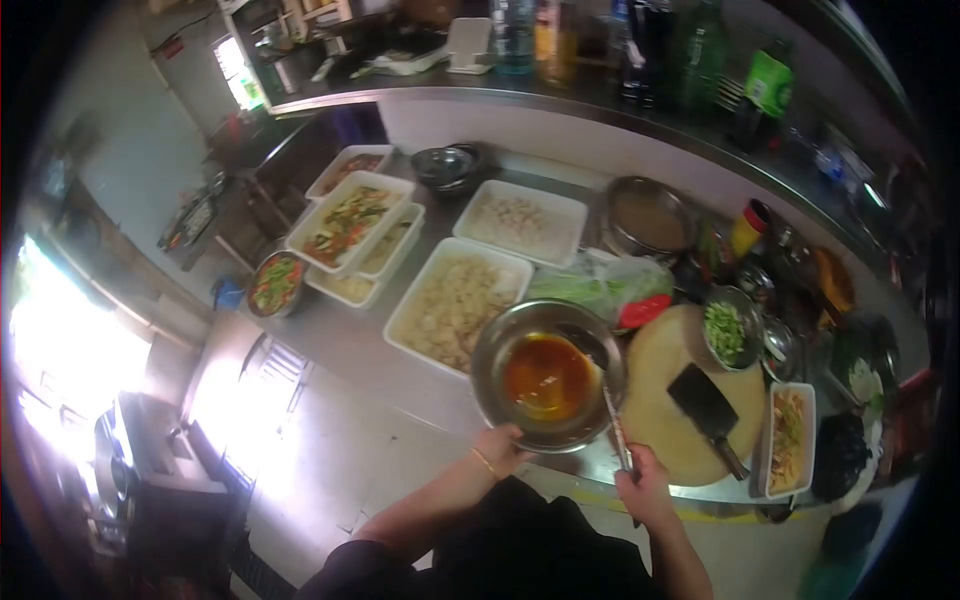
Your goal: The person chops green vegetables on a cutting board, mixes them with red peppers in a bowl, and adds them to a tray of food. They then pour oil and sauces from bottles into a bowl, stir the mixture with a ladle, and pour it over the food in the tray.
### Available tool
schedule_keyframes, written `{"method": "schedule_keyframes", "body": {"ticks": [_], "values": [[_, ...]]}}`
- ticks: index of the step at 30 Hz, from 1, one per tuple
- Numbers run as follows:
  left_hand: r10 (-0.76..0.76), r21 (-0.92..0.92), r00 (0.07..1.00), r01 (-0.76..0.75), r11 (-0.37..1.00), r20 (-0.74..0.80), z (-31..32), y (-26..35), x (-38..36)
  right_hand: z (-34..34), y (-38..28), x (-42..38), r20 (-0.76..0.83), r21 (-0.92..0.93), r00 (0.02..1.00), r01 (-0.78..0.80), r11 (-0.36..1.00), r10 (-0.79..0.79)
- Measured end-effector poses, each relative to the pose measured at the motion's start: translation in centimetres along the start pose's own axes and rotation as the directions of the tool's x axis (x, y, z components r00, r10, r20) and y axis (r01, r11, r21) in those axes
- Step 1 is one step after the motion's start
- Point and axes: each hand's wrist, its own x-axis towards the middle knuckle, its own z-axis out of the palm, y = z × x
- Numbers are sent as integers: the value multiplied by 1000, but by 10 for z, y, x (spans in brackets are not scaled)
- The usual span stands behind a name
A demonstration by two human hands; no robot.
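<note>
A wide metal bowl [490, 395] with reddish-orange liquid [548, 375] in it is at the counter's front edge. My left hand [503, 448] grips its near rim, thumb on the edge and fingers mostly hidden beneath. My right hand [645, 485] is closed around the handle of a ladle [615, 425], whose dark head rests inside the bowl at the far right wall. Just right of the bowl lies a round cutting board [650, 385]; on it is a cleaver [705, 402] with its handle toward me.
White trays of pale chunks [460, 300] and small pieces [515, 220] stand behind the bowl. Stacked trays of cut vegetables [350, 220] are left. A bowl of chopped greens [725, 328] touches the board's far side. A narrow tray [790, 440] sits right. Bottles [700, 60] line the shelf.
</note>
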Motion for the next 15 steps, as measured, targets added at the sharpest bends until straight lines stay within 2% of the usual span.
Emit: {"method": "schedule_keyframes", "body": {"ticks": [1,5,8,12,14,15], "values": [[9,17,1000,-9,1000,-3,3,4,-4,1,-5,0,-10,-22,1000,-11,1000,11],[68,146,994,-55,988,-89,21,10,-23,5,-11,-5,7,80,996,-86,993,85],[34,94,999,-34,995,0,19,10,-22,0,-39,1,36,194,988,-152,969,148],[20,83,998,-15,996,-54,11,6,-6,-5,-42,1,54,230,984,-179,957,171],[-22,89,995,30,996,-101,5,4,2,-4,-42,-3,31,218,973,-232,948,231],[-6,70,998,10,998,-62,4,2,0,-4,-45,-2,35,216,977,-215,952,212]]}}
